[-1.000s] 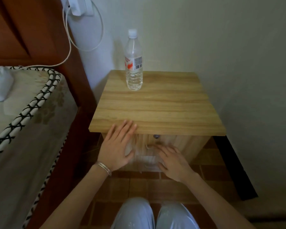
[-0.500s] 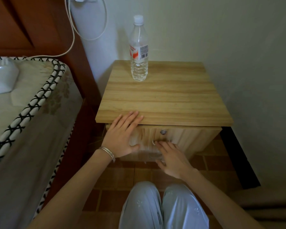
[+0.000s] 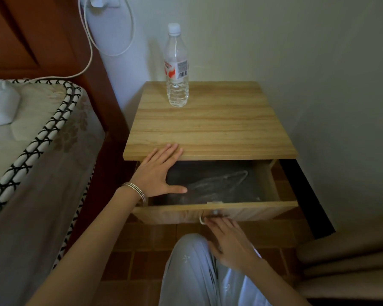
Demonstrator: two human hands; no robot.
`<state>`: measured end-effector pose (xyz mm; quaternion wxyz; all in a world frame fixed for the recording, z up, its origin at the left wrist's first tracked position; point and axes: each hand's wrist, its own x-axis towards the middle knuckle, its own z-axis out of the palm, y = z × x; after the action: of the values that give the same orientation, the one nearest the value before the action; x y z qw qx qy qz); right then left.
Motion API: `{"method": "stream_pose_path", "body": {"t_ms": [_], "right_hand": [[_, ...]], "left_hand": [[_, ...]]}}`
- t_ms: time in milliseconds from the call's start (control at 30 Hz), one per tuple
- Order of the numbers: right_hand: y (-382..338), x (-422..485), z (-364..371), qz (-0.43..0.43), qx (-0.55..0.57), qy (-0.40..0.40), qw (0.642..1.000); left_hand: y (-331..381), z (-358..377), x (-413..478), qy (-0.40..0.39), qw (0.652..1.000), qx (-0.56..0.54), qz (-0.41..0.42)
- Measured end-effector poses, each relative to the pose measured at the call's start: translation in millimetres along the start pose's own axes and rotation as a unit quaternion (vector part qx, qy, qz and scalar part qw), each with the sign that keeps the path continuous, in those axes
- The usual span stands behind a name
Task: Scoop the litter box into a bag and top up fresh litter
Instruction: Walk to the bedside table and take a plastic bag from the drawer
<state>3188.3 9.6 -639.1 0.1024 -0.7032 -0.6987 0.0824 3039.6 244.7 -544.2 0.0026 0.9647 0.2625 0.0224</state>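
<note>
The drawer's (image 3: pixel 252 212) inside is dim. Just beyond the right hand (image 3: pixel 230 244) and beside the left thumb lies a crumpled, clear plastic thing (image 3: pixel 219 186) on a dark lining. It may be a bag, but I cannot tell what it is or how many there are, and its near part is hidden behind the drawer front. The right fingertips reach the small metal handle (image 3: pixel 202 220) under the front's lower edge. The tips crowd against it there, so I cannot tell whether they hook it or only touch it. The left hand (image 3: pixel 157 173) lies flat with fingers straight, holding nothing. Its fingertips rest on the front edge of the nightstand (image 3: pixel 208 129) and its thumb is spread out over the open drawer. A bracelet (image 3: pixel 135 191) sits on that wrist. Well beyond the left fingertips, at the back of the top, stands a clear bottle (image 3: pixel 177 85). Left of the left arm is the bed (image 3: pixel 31 151), with a white object (image 3: pixel 0 107) on it cut by the frame edge. A cable (image 3: pixel 87 51) runs up to a plug cut off at the top. Right of the right arm a padded seat (image 3: pixel 352 272) is only partly in view. Half a second ago the drawer was shut with both hands against its front. Now it is pulled out toward the knees, the right hand has come back with it, and the left hand has stayed at the top's edge.
</note>
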Motion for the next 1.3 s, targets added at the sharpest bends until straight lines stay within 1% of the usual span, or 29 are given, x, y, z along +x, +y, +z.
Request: {"method": "stream_pose_path", "body": {"t_ms": [100,233,300,400,467,533,600,667,767,900,1033,1167,1300], "right_hand": [[-1,-10,2,0.0,0.03,-0.035,0.999],[-3,-17,-14,-0.024,0.058,-0.049,0.997],[-7,-21,-30,-0.038,0.063,-0.023,0.997],[-10,-17,-62,-0.077,0.031,0.063,0.995],[-9,-3,-82,-0.084,0.024,0.099,0.991],[-2,17,-97,-0.086,0.02,0.114,0.99],[7,39,-104,-0.076,0.002,0.112,0.991],[19,61,-105,-0.054,0.008,0.077,0.996],[38,93,-98,-0.038,0.008,-0.017,0.999],[53,124,-80,-0.023,0.007,-0.13,0.991],[58,136,-60,-0.031,-0.074,-0.218,0.973],[57,141,-52,-0.042,-0.107,-0.266,0.957],[56,142,-44,-0.02,-0.095,-0.262,0.96]], "left_hand": [[4,1,0,0.0,1.0,0.001,-0.015],[11,0,-3,-0.003,0.999,-0.006,-0.032],[16,1,-11,0.004,0.999,0.0,-0.04],[23,0,-25,0.035,0.998,0.017,-0.056],[27,0,-31,0.044,0.997,0.034,-0.06],[30,1,-32,0.042,0.997,0.04,-0.059],[28,2,-30,0.045,0.996,0.031,-0.063],[22,0,-28,0.053,0.996,0.017,-0.074],[12,0,-27,0.056,0.997,0.006,-0.057],[12,2,-28,0.083,0.996,-0.018,-0.039],[12,3,-28,0.109,0.992,-0.042,-0.041],[10,6,-27,0.114,0.991,-0.057,-0.045],[8,7,-26,0.116,0.989,-0.073,-0.045]]}}
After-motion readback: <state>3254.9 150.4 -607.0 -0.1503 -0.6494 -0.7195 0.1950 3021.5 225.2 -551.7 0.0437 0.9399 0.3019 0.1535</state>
